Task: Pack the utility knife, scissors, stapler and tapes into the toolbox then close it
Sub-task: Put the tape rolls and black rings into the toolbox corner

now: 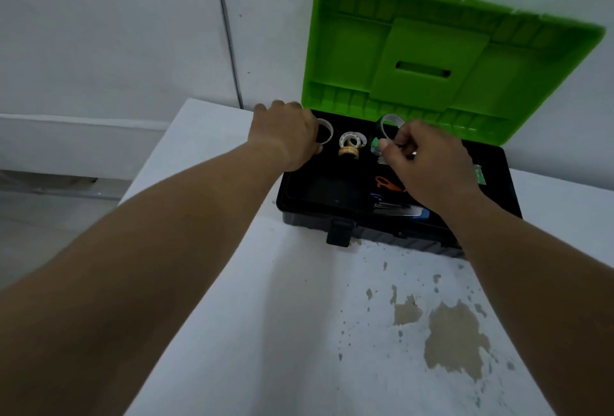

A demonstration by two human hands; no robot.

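Note:
A black toolbox [309, 216] stands open on the white table, its green lid [432, 56] upright against the wall. My left hand [285, 133] is over the box's back left corner, fingers closed on a black tape roll [325, 131]. My right hand [428, 163] hovers over the middle of the box, pinching a black tape roll [388, 123] with a white core. Between the two hands lies a small clear tape roll [350, 146]. Orange-handled scissors [387, 184] and a blue-and-silver tool [408, 213] lie at the front right inside, partly hidden by my right wrist.
The white table [299, 332] has chipped, peeling paint at the front right [455, 339]. The toolbox latch [339, 233] hangs open at the front. A wall rises close behind the box. The table's left edge drops to the floor.

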